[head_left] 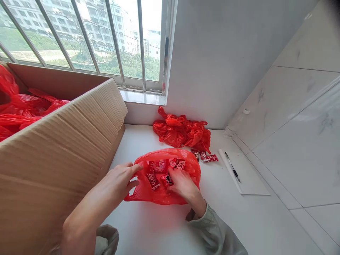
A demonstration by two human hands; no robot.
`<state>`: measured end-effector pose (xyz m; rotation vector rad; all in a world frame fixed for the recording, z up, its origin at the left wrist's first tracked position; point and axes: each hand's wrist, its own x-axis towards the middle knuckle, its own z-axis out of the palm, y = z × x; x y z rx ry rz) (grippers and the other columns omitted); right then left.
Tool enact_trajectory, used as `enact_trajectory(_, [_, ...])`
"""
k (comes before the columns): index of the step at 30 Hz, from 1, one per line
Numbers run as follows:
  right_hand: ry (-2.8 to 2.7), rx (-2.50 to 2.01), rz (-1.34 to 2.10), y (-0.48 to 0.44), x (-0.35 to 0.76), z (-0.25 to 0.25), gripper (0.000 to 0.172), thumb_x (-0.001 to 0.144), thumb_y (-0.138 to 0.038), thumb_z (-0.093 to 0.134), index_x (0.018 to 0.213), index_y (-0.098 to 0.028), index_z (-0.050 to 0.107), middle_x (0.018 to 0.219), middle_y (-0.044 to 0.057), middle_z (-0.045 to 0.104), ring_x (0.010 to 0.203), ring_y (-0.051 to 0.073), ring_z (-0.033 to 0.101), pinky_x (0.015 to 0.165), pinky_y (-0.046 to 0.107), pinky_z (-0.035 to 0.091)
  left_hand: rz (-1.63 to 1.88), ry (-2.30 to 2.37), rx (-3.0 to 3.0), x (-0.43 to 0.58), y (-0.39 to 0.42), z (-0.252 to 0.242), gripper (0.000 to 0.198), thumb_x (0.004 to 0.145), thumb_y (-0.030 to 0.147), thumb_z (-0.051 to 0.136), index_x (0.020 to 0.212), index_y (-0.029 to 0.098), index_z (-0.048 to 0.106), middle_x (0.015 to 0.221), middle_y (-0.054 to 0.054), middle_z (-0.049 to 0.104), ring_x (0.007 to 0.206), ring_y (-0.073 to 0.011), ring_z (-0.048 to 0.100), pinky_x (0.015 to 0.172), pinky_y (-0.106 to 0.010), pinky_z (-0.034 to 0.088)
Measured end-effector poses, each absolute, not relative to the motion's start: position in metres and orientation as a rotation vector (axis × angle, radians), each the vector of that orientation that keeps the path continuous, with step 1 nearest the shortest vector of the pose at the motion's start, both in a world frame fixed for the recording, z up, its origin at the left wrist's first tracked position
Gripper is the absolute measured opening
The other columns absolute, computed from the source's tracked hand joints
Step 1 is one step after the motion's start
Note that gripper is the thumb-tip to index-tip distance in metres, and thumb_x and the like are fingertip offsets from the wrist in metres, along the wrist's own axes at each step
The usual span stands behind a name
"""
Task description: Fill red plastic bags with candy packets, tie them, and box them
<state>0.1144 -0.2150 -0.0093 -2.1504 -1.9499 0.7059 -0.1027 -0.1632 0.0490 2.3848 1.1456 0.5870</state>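
A red plastic bag (pixel 143 194) lies spread open on the white table. My left hand (pixel 120 179) is at its left rim, thumb and fingers hooked on the thin film. Inside the bag, my right hand (pixel 184 186) has its thumb and fingers around a small red packet (pixel 166 180) with black lettering; the fingertips are partly hidden. Near it in the bag are a dark red wrapped snack (pixel 153 181), a pinkish-red packet (pixel 158 165) and another small red packet (pixel 180 164) just above my right fingers.
A large cardboard box (pixel 87 117) with red bags (pixel 32 104) inside stands at the left. Bunched red bags (pixel 183 131) lie against the wall, with small wrapped snacks (pixel 208 157) in front. A black pen (pixel 232 167) rests on white paper (pixel 251 177) at right. A barred window (pixel 127 46) is behind.
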Motion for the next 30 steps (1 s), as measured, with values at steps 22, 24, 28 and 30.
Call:
enact_trajectory(22, [-1.849, -2.122, -0.091, -0.258, 0.167, 0.036, 0.024, 0.085, -0.006, 0.049, 0.096, -0.021, 0.064, 0.101, 0.009, 0.064, 0.102, 0.028, 0.054, 0.07, 0.035, 0.047, 0.388, 1.323, 2.418, -0.116, -0.179, 0.052, 0.054, 0.09, 0.045, 0.051, 0.14, 0.028, 0.044, 0.098, -0.006, 0.065, 0.091, -0.0245, 0.064, 0.077, -0.032, 0.049])
enact_trajectory(24, [-1.851, -2.114, -0.062, -0.265, 0.166, 0.034, 0.024, 0.083, -0.006, 0.05, 0.095, -0.022, 0.064, 0.099, 0.008, 0.063, 0.098, 0.026, 0.055, 0.07, 0.035, 0.048, 0.281, 1.306, 2.439, -0.119, -0.18, 0.05, 0.029, 0.09, 0.044, 0.049, 0.108, 0.026, 0.063, 0.082, -0.003, 0.065, 0.077, -0.022, 0.063, 0.066, -0.029, 0.046])
enact_trajectory(28, [-1.845, -2.059, 0.065, -0.278, 0.162, 0.036, 0.028, 0.084, -0.008, 0.05, 0.101, -0.026, 0.064, 0.099, 0.006, 0.065, 0.095, 0.024, 0.06, 0.073, 0.036, 0.051, 0.312, 1.257, 2.375, -0.114, -0.181, 0.068, 0.039, 0.091, 0.049, 0.045, 0.064, 0.022, 0.051, 0.052, 0.003, 0.053, 0.047, -0.0149, 0.05, 0.046, -0.025, 0.035])
enact_trajectory(30, [-1.87, -1.988, 0.135, -0.283, 0.164, 0.042, 0.03, 0.087, -0.01, 0.049, 0.104, -0.028, 0.065, 0.101, 0.005, 0.066, 0.094, 0.022, 0.062, 0.076, 0.036, 0.053, 0.6, 1.272, 2.228, -0.108, -0.184, 0.081, 0.035, 0.088, 0.055, 0.05, 0.074, 0.024, 0.058, 0.05, 0.005, 0.054, 0.043, -0.013, 0.05, 0.044, -0.023, 0.038])
